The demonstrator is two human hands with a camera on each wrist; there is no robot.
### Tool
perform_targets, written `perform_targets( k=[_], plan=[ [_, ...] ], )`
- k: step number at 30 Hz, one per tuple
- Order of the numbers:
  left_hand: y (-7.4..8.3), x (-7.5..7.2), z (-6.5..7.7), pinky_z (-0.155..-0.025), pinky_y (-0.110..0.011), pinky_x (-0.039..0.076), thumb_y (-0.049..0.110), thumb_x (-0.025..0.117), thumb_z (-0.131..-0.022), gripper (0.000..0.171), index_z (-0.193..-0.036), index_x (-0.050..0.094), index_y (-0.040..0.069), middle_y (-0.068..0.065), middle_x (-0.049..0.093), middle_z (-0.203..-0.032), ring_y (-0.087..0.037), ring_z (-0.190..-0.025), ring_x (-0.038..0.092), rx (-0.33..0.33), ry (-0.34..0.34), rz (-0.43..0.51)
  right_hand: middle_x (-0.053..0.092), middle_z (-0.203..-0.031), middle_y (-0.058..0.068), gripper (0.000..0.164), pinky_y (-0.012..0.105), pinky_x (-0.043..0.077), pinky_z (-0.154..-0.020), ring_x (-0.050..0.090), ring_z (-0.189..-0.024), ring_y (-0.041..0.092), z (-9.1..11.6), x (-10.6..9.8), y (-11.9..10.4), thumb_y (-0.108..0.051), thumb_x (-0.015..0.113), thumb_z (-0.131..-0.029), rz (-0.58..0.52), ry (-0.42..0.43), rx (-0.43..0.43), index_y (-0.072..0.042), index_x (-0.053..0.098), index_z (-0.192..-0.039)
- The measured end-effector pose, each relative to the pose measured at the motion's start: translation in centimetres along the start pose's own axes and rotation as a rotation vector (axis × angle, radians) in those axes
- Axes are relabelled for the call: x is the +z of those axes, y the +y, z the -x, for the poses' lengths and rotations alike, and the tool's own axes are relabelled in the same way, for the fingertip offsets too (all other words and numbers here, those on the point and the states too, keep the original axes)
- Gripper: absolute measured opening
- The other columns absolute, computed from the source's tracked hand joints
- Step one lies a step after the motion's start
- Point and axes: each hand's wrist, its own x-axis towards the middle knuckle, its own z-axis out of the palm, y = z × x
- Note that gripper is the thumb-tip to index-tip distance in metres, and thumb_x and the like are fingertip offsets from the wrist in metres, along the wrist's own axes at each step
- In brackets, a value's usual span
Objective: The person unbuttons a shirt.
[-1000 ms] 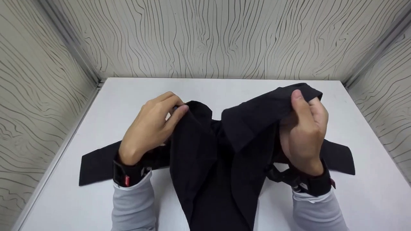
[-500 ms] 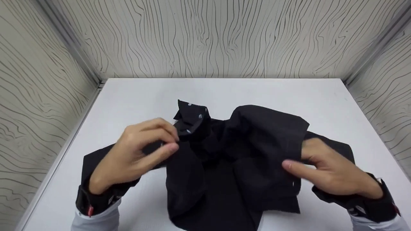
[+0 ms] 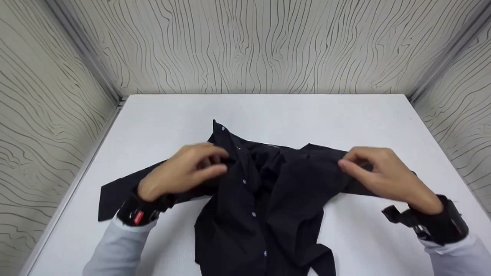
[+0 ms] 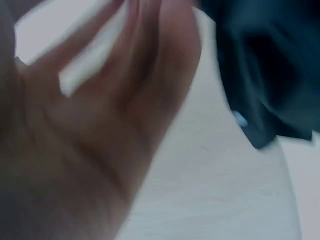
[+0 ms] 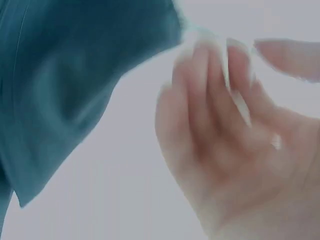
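A black long-sleeved shirt with small pale buttons lies rumpled on the white table, its front panels loosely folded over each other and its sleeves out to both sides. My left hand hovers over the left shoulder area, fingers loosely bent and thumb apart. Over the right sleeve is my right hand, also relaxed. The left wrist view shows the left fingers beside the dark cloth with a button on its edge. In the right wrist view, bare table separates the right palm from the hanging cloth; neither hand holds anything.
The white table reaches back to a wall with a wood-grain pattern. Metal corner posts and side walls bound it left and right. Dark straps circle both wrists.
Both hands have let go of the shirt's front panels. The panels dropped from raised to lying folded toward the middle, showing the button row. The right hand shifted outward from the cloth.
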Motion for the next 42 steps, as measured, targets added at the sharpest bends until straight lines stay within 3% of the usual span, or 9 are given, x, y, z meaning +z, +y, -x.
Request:
perform_targets(
  k=[3, 7, 13, 19, 23, 29, 32, 36, 42],
  plan=[
    [-2.7, -0.5, -3.1, -0.095, -0.051, 0.063, 0.041, 0.063, -0.117, 0.054, -0.159, 0.061, 0.007, -0.018, 0.08, -0.12, -0.033, -0.104, 0.077, -0.237, 0.113, -0.036, 0.082, -0.096, 0.0, 0.012, 0.021, 0.056, -0.081, 0.073, -0.086, 0.007, -2.3, 0.4, 2.6, -0.018, 0.075, -0.107, 0.132, -0.013, 0.201, -0.015, 0.081, -0.098],
    [-6.0, -0.6, -7.0, -0.108, -0.061, 0.059, 0.059, 0.039, -0.12, 0.07, -0.165, 0.052, 0.008, -0.029, 0.076, -0.138, -0.047, -0.122, 0.077, -0.499, 0.101, -0.082, 0.083, -0.112, 0.018, 0.035, 0.052, 0.059, -0.093, 0.077, -0.103, 0.037, -4.8, 1.1, 6.0, -0.033, 0.061, -0.115, 0.213, -0.215, 0.342, -0.003, 0.079, -0.111],
    [-8.7, -0.1, -10.4, -0.055, -0.033, 0.054, 0.054, 0.046, -0.108, 0.059, -0.098, 0.075, 0.003, -0.011, 0.076, -0.066, -0.023, -0.055, 0.07, -0.714, 0.021, -0.049, 0.076, -0.125, 0.032, 0.053, 0.067, 0.057, -0.099, 0.073, -0.114, 0.052, -6.6, 2.7, 8.4, -0.043, 0.058, -0.114, 0.266, -0.391, 0.453, 0.007, 0.075, -0.119],
    [-8.8, -0.4, -10.3, -0.057, -0.021, 0.055, 0.025, 0.066, -0.099, 0.033, -0.123, 0.068, 0.004, -0.008, 0.076, -0.087, -0.012, -0.063, 0.068, -0.623, -0.06, 0.011, 0.068, -0.136, 0.04, 0.06, 0.071, 0.056, -0.104, 0.068, -0.125, 0.059, -6.9, 2.8, 9.3, -0.045, 0.069, -0.108, 0.296, -0.457, 0.505, 0.012, 0.067, -0.128],
    [-8.2, -0.8, -9.3, -0.063, -0.021, 0.051, 0.017, 0.072, -0.1, 0.029, -0.125, 0.066, 0.005, -0.01, 0.082, -0.092, -0.012, -0.07, 0.068, -0.506, -0.144, 0.045, 0.078, -0.116, 0.026, 0.044, 0.062, 0.06, -0.097, 0.074, -0.106, 0.045, -6.6, 2.3, 9.9, -0.038, 0.074, -0.106, 0.259, -0.516, 0.455, 0.005, 0.077, -0.113],
    [-6.5, -2.0, -7.6, -0.065, -0.023, 0.046, 0.014, 0.077, -0.098, 0.015, -0.09, 0.065, 0.01, -0.003, 0.08, -0.075, -0.005, -0.06, 0.062, -0.363, 0.104, -0.015, 0.069, -0.072, -0.008, 0.026, 0.034, 0.049, -0.07, 0.062, -0.072, 0.016, -7.1, 0.2, 8.8, -0.028, 0.075, -0.105, 0.229, -0.402, 0.356, -0.013, 0.082, -0.085],
    [-5.8, -3.0, -8.0, -0.056, -0.021, 0.045, 0.013, 0.072, -0.099, 0.014, -0.088, 0.063, 0.011, 0.006, 0.072, -0.059, -0.004, -0.049, 0.064, -0.352, 0.284, 0.073, 0.064, -0.062, -0.009, 0.026, 0.028, 0.052, -0.058, 0.06, -0.056, 0.009, -8.7, -1.5, 7.5, -0.025, 0.073, -0.107, 0.023, -0.295, 0.508, -0.005, 0.082, -0.092],
    [-5.1, -3.8, -10.1, -0.048, -0.019, 0.046, 0.01, 0.066, -0.1, 0.016, -0.086, 0.059, 0.012, 0.009, 0.067, -0.059, -0.005, -0.046, 0.063, -0.392, 0.5, 0.4, 0.068, -0.075, -0.004, 0.018, 0.023, 0.061, -0.057, 0.067, -0.053, 0.008, -11.8, -2.5, 6.2, -0.016, 0.07, -0.112, -0.574, -0.07, 0.745, 0.001, 0.074, -0.106],
    [-5.1, -4.2, -14.5, -0.069, -0.023, 0.063, 0.012, 0.059, -0.11, 0.031, -0.08, 0.064, 0.01, 0.004, 0.061, -0.079, -0.007, -0.064, 0.064, -0.433, 0.669, 0.863, 0.072, -0.13, 0.014, 0.016, 0.028, 0.068, -0.096, 0.085, -0.104, 0.022, -16.2, -1.0, 4.5, -0.006, 0.065, -0.113, -1.152, 0.257, 0.711, 0.006, 0.066, -0.124]
  ],
)
